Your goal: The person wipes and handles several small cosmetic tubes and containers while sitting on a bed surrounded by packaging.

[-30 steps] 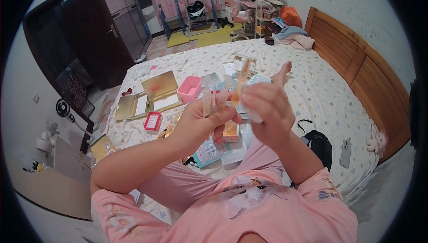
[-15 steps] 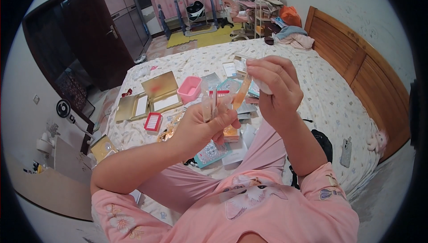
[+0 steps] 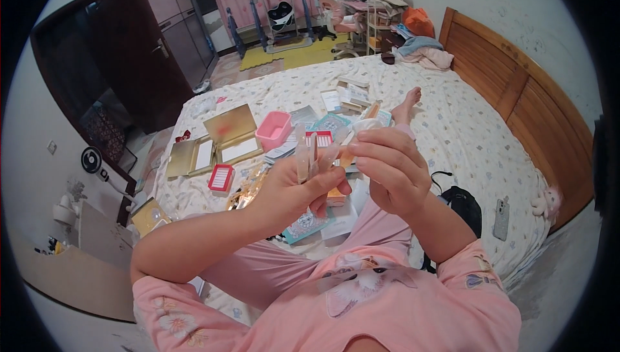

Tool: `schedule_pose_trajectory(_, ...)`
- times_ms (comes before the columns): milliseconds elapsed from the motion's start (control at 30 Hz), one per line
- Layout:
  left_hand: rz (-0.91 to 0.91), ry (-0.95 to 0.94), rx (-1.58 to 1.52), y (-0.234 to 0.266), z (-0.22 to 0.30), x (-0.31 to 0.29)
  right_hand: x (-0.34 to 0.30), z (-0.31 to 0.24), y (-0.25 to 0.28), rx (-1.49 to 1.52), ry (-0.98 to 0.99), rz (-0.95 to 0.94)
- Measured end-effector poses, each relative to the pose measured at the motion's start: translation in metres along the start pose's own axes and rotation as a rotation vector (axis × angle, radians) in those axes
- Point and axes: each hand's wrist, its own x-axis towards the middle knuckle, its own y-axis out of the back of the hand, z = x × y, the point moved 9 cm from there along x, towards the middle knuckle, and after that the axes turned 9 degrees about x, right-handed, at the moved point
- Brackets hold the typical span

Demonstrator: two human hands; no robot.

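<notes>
My left hand (image 3: 303, 187) is closed around several slim, whitish translucent packets or tubes (image 3: 303, 158), which stick up from between thumb and fingers. Close beside it on the right, my right hand (image 3: 395, 168) has its fingertips pinched on a slim orange-tinted piece (image 3: 347, 157), whose lower end reaches toward the left hand's thumb. A pale, clear length with an orange-brown tip (image 3: 372, 110) rises above the right fingers; whether it belongs to the same piece I cannot tell. Both hands are raised over the things on the bed.
On the bed (image 3: 452, 113) are an open gold box (image 3: 234, 126), a pink bin (image 3: 274, 128), a small red-rimmed box (image 3: 221, 177), white boxes (image 3: 352, 93), teal printed packs (image 3: 303, 223) and gold wrappers (image 3: 248, 190). A black bag (image 3: 462, 207) and a phone (image 3: 500, 219) lie at right.
My right hand has come lower and closer to the left. The orange piece, upright and in plain sight before, is now mostly behind the fingers. My bare foot shows beyond the right hand.
</notes>
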Motion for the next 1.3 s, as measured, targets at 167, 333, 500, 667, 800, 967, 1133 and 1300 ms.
schedule_pose_trajectory(167, -0.021, 0.017, 0.014, -0.001, 0.001, -0.001, -0.002, 0.004, -0.001, -0.042, 0.033, -0.059)
schedule_pose_trajectory(333, -0.013, 0.060, 0.019, -0.003, -0.001, -0.002, -0.003, 0.048, 0.015, -0.107, -0.140, 0.020)
schedule_pose_trajectory(500, -0.003, 0.054, 0.029, -0.004, 0.008, -0.004, -0.003, 0.039, 0.042, -0.017, -0.190, 0.271)
schedule_pose_trajectory(667, -0.009, -0.052, 0.032, 0.000, 0.012, -0.003, 0.004, -0.020, -0.004, 0.012, 0.018, -0.160)
schedule_pose_trajectory(800, 0.026, -0.041, 0.031, 0.004, 0.009, -0.002, -0.003, 0.000, -0.009, 0.056, -0.063, -0.087)
schedule_pose_trajectory(967, 0.046, 0.059, -0.018, 0.007, 0.002, 0.001, 0.001, 0.025, 0.002, -0.037, -0.091, -0.024)
schedule_pose_trajectory(1133, 0.013, 0.032, -0.062, 0.005, 0.006, 0.004, -0.002, 0.052, 0.025, -0.039, -0.243, 0.207)
schedule_pose_trajectory(1300, 0.031, -0.009, -0.053, 0.008, 0.006, 0.005, -0.007, 0.004, 0.004, 0.077, -0.071, -0.028)
